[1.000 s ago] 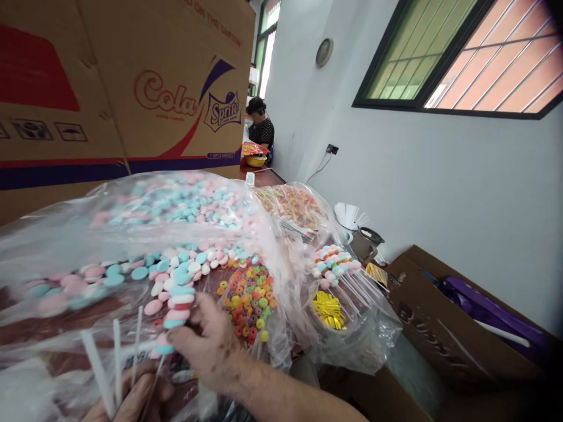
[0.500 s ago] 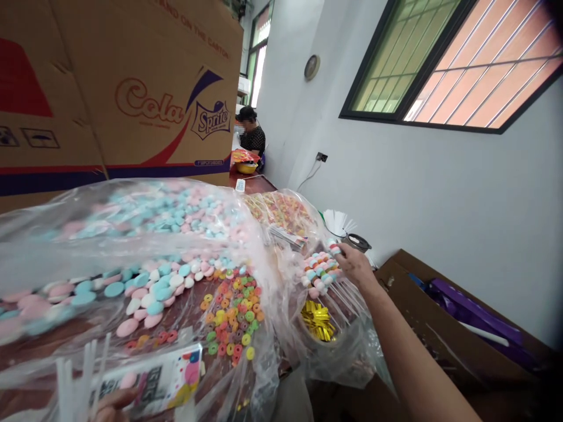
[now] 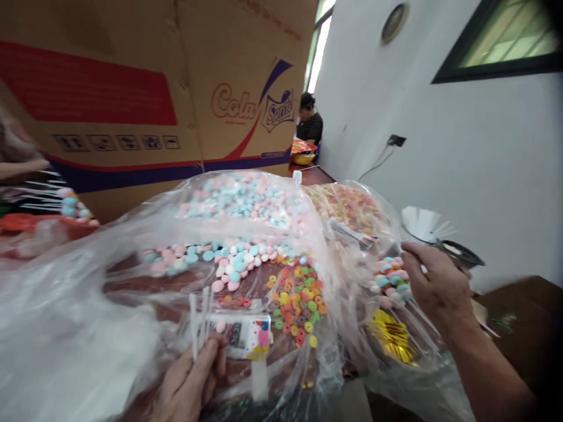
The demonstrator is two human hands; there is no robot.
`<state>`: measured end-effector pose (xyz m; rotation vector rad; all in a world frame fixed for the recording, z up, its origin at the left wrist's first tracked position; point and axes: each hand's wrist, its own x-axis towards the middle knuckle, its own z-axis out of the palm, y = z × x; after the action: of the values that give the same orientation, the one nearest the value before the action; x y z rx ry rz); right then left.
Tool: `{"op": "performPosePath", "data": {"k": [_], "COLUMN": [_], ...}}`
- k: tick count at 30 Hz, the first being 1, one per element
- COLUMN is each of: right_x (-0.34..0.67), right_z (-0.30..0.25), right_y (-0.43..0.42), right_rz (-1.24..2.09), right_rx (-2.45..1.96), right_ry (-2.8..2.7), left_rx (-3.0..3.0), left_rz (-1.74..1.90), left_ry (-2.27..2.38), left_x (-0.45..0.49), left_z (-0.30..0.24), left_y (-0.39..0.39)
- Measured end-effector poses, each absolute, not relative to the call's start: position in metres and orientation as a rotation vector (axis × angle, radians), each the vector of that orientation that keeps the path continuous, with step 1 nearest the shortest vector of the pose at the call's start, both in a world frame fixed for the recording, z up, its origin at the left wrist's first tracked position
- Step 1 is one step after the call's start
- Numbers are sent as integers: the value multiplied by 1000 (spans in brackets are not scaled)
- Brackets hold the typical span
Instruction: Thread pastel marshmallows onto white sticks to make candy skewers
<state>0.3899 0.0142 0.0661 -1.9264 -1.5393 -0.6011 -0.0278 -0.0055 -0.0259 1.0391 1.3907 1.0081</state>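
Our left hand is closed on a small bundle of white sticks, pinched low so that they stand upright above the fingers. We judge the sticks light and thin, stiff enough to stand but easily bent; we take them near the base, several together.

Our right hand is curled at the pile of finished candy skewers in the clear bag on the right; we cannot tell whether the fingers grip one. The skewers look light and top-heavy, with the discs likely to chip or slide, so we take hold by the bare stick.

The large clear bag in the middle holds loose pink, blue and white candy discs and, nearer to us, coloured ring candies. A printed card lies just beside the sticks. Gold twist ties lie under the skewers. A cardboard carton stands behind the bags.
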Motion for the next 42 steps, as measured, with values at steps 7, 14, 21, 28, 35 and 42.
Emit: {"op": "performPosePath", "data": {"k": [7, 14, 21, 28, 35, 42], "right_x": [191, 119, 113, 161, 214, 210], "right_z": [47, 27, 26, 29, 20, 11], "right_y": [14, 21, 26, 49, 90, 96], "right_rz": [621, 1097, 1044, 678, 196, 311], "right_rx": [-1344, -1169, -1186, -1419, -2099, -1910], "right_ry": [-1937, -1794, -1739, -1959, -2200, -2175], "left_rx": [1199, 1272, 1088, 908, 937, 966], "left_rz": [883, 1000, 983, 998, 978, 946], "left_ry": [1306, 1298, 1229, 1239, 1182, 1204], "left_x": [-31, -27, -29, -29, -29, -31], "left_z": [-35, -23, -32, -37, -44, -37], "left_y": [-5, -7, -5, -2, -1, -2]}}
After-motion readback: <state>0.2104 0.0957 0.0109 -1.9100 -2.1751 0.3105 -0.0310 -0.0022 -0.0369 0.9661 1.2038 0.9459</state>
